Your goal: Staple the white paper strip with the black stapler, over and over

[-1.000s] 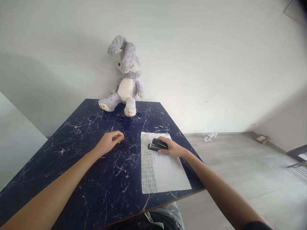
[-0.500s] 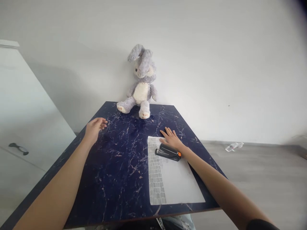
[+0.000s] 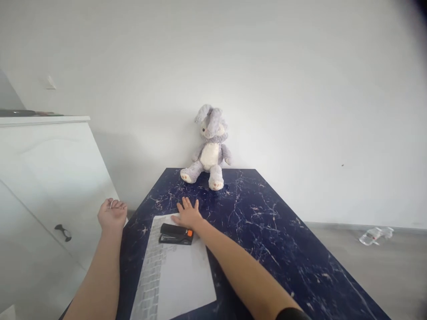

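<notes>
A black stapler [image 3: 168, 230] with an orange patch at its right end lies on a white sheet of paper [image 3: 187, 275] in the lower left-centre of the frame, on a dark blue marble-patterned table [image 3: 260, 218]. The sheet has come across the tabletop from its right side to its left side, carrying the stapler with it, so a broad stretch of blue surface now shows to the right. The right hand [image 3: 189, 215], which was gripping the stapler a moment ago, is off its body and spread palm down at the paper's far edge, fingers open and fanned; whether its wrist touches the stapler cannot be told. The left hand [image 3: 111, 218] is raised near the table's left edge, turned palm up with fingers loosely curled; whether it holds anything small is unclear. The change leaves stapler and paper together as one loose stack, lying nearer the left hand's side. A grey plush rabbit [image 3: 209, 155] sits upright at the table's far end, in the centre of the frame, against a pale wall [image 3: 283, 89]. A white cabinet [image 3: 43, 169] fills the left side.
</notes>
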`<state>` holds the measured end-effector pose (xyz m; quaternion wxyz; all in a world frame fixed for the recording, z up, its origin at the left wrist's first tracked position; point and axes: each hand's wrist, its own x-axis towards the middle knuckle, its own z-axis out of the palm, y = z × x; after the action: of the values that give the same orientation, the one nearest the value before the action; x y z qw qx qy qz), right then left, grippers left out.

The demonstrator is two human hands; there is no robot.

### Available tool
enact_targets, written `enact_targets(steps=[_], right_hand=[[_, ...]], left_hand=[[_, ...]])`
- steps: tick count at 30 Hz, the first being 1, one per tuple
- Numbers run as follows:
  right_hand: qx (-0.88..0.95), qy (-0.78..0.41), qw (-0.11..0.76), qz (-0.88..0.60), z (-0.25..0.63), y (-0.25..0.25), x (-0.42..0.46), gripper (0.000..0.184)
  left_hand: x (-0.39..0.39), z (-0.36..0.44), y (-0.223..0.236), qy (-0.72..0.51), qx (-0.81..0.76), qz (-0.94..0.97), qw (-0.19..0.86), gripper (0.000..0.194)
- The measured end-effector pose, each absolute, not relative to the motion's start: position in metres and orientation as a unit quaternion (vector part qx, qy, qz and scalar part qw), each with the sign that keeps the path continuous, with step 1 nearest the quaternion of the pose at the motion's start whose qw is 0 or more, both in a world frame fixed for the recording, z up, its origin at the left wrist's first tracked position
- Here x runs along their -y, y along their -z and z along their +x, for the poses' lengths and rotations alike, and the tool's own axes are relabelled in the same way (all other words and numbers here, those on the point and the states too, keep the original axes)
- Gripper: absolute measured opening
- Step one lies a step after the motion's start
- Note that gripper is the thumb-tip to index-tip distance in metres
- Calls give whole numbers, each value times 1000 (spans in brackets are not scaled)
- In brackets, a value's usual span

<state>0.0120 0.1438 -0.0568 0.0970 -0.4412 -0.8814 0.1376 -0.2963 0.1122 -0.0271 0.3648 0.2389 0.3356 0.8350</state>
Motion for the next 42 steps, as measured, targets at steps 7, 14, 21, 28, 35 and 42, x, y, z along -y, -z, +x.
enact_targets(steps=[7, 14, 21, 28, 35, 42], right_hand=[[948, -134, 175, -230, -11, 56, -145, 50], [953, -233, 135, -141, 41, 54, -133, 46], [932, -272, 162, -175, 152, 53, -109, 46], [905, -268, 230, -235, 196, 64, -110, 39], [785, -332, 348, -391, 216, 26, -73, 49], [866, -264, 225, -360, 226, 18, -23, 42]], left_hand=[[-121, -293, 31, -851, -306, 182, 388, 22], [-127, -249, 19, -838, -316, 225, 383, 24], [-124, -129, 11, -733, -334, 381, 455, 20], [-80, -51, 51, -485, -474, 544, 494, 15], [-65, -41, 55, -485, -393, 619, 478, 25], [-64, -36, 54, -458, -388, 576, 555, 20]])
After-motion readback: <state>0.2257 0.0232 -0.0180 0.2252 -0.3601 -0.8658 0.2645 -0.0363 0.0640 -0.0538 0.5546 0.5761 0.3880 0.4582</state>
